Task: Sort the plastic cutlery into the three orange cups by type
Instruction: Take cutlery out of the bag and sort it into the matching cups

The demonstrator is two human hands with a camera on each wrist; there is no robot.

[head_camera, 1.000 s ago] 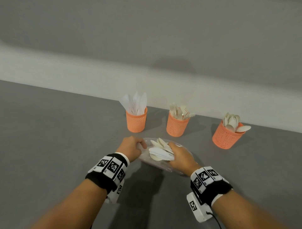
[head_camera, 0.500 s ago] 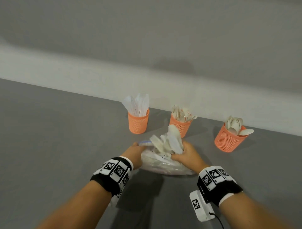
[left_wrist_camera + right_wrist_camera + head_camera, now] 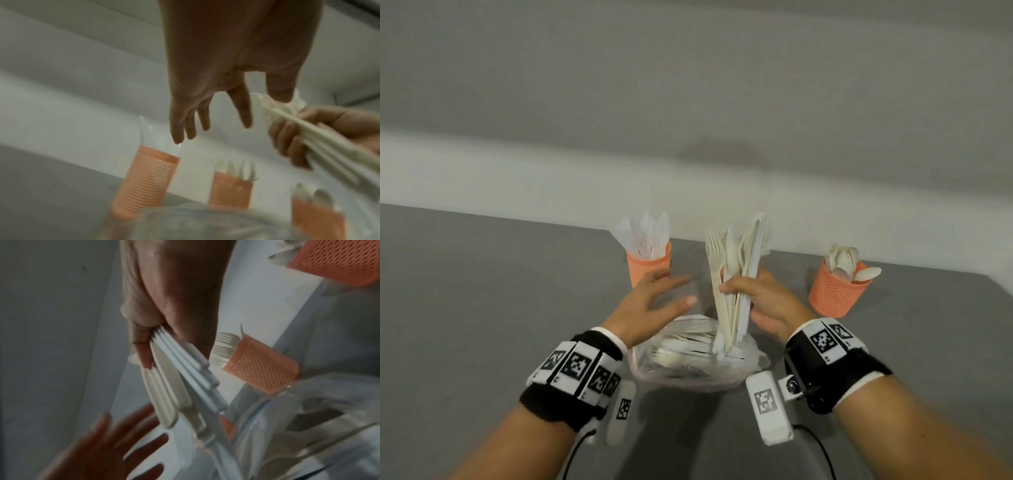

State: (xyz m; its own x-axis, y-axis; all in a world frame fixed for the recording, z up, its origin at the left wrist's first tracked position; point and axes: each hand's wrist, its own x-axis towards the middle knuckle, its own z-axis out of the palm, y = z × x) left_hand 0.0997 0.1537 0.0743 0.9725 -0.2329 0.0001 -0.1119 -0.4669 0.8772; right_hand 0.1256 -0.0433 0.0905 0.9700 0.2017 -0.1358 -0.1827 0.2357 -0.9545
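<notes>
A: What is held in the right hand (image 3: 763, 301)?

B: A bunch of cutlery (image 3: 736, 274) is held there, with the fingers curled tight round the middle of the stems. It is held upright over the bag (image 3: 688, 359). A fork can be seen in the bunch, and flat stems too. The other kinds are too blurred to be told.

A: And the left hand (image 3: 650, 305)?

B: Nothing is held by it. Its fingers are spread out, just beside the bunch, over the bag.

A: Where are the cups?

B: Three are lined up along the back edge of the counter (image 3: 482, 291). Knives are stood in the left cup (image 3: 649, 265). Spoons are kept in the right cup (image 3: 837, 291). The middle cup (image 3: 261, 368) is mostly hidden behind the bunch, but forks are seen in it from the right wrist view.

A: How will the cutlery feel?

B: It is likely very light, thin and smooth. A single piece could be slipped out of the bunch easily. It could also be dropped if the grip is loosened. It can probably be bent a little, and snapped if pushed hard.

A: Where should one piece be taken?

B: Probably by the top end, where the kinds can be told apart, and pulled straight up. More cutlery is left in the bag, so the sorting is judged not yet done.
</notes>
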